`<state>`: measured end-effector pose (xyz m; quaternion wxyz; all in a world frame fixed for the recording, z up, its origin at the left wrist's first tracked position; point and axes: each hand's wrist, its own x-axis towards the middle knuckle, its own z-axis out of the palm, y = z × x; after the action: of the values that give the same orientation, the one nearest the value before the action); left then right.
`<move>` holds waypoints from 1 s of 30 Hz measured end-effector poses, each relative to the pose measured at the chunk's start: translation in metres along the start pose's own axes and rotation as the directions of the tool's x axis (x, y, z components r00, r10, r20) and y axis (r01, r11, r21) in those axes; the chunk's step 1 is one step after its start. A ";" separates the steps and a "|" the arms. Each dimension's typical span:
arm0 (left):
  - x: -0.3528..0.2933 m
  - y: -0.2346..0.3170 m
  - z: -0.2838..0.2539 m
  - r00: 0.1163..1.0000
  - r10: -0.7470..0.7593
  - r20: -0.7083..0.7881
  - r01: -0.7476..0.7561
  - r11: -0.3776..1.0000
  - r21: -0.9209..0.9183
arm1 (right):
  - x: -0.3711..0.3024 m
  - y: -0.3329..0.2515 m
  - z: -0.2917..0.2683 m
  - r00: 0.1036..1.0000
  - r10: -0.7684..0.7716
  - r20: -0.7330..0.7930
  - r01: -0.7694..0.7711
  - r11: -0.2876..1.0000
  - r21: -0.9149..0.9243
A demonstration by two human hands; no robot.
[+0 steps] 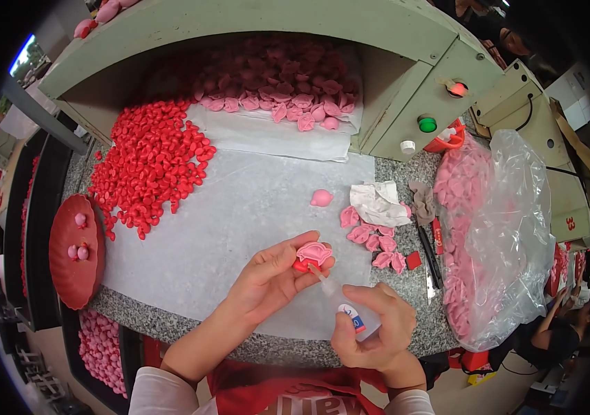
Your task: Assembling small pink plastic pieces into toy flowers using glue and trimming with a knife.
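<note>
My left hand [267, 280] pinches a small pink moulded piece [314, 252] with a raised rim, and a glossy red piece [303, 265] sits against its lower side. In my right hand [381, 325] is a translucent squeeze bottle [333, 290] with a label, its thin nozzle pointing up and left. The nozzle tip meets or nearly meets the red piece; whether any liquid comes out cannot be made out. Ahead of my hands lies a round pink piece [321, 198]. Several pink shell pieces [360, 234] are to the right, beside a crumpled white cloth [380, 203].
A heap of red pieces [150, 162] lies at the left, near a red scalloped tray [60, 259]. Pink pieces [302, 104] fill the green cabinet's opening. Right of me are a black pen-like tool [429, 256] and a clear bag [509, 242] with pink pieces.
</note>
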<state>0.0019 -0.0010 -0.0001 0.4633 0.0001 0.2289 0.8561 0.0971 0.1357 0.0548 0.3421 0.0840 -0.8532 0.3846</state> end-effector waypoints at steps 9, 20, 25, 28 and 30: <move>0.000 -0.001 0.001 0.999 -0.034 -0.012 0.033 0.999 -0.026 | -0.001 -0.001 0.000 1.000 0.003 0.009 -0.003 1.000 0.009; -0.001 -0.001 0.001 0.999 -0.045 -0.027 0.045 0.999 -0.018 | -0.001 0.000 0.000 1.000 0.004 0.017 -0.004 1.000 0.018; -0.001 -0.002 0.001 0.999 -0.044 -0.030 0.044 0.999 -0.014 | -0.001 0.000 0.001 1.000 0.008 0.018 -0.008 1.000 0.019; -0.001 -0.002 0.000 0.998 -0.045 -0.033 0.045 0.999 -0.015 | -0.001 0.001 -0.001 1.000 0.021 0.021 -0.021 1.000 0.002; -0.001 -0.002 -0.002 0.999 -0.037 0.029 0.037 0.999 -0.007 | -0.001 0.002 -0.001 1.000 0.007 0.011 -0.007 1.000 -0.002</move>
<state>0.0032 -0.0014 -0.0025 0.4822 0.0065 0.2190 0.8482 0.0975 0.1376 0.0535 0.3362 0.0827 -0.8557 0.3846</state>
